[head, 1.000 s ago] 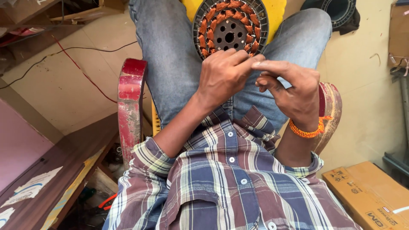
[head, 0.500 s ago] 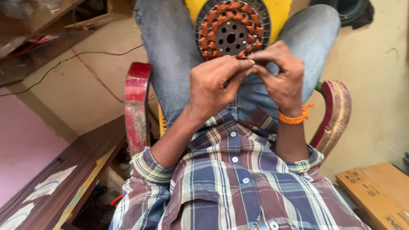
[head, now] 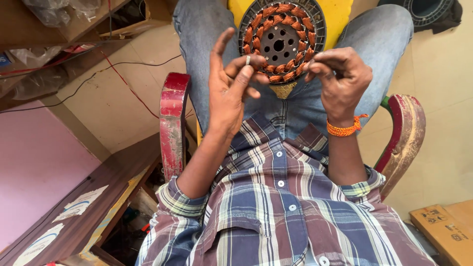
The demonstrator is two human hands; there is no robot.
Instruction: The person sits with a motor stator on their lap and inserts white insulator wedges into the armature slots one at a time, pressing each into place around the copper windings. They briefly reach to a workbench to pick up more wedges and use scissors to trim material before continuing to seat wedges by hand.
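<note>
**Hands raised over a wound stator on the lap**

A person in a plaid shirt (head: pixel 276 216) and blue jeans (head: pixel 207 44) sits on a red-armed chair (head: pixel 172 123). Between the knees rests a round dark metal stator wound with copper coils (head: pixel 282 42), its flat face turned up toward the camera and its axis pointing the same way, against a yellow backing (head: pixel 340 15). The left hand (head: pixel 229 91) hovers just before it, fingers spread apart and holding nothing. The right hand (head: pixel 340 79), an orange thread band (head: pixel 343 129) at its wrist, has fingers curled shut, pinching something too small to tell. A brown cardboard box (head: pixel 446 231) lies at lower right; pale oval and rectangular stickers (head: pixel 81 203) sit on the wooden shelf (head: pixel 74 231) at lower left.
</note>
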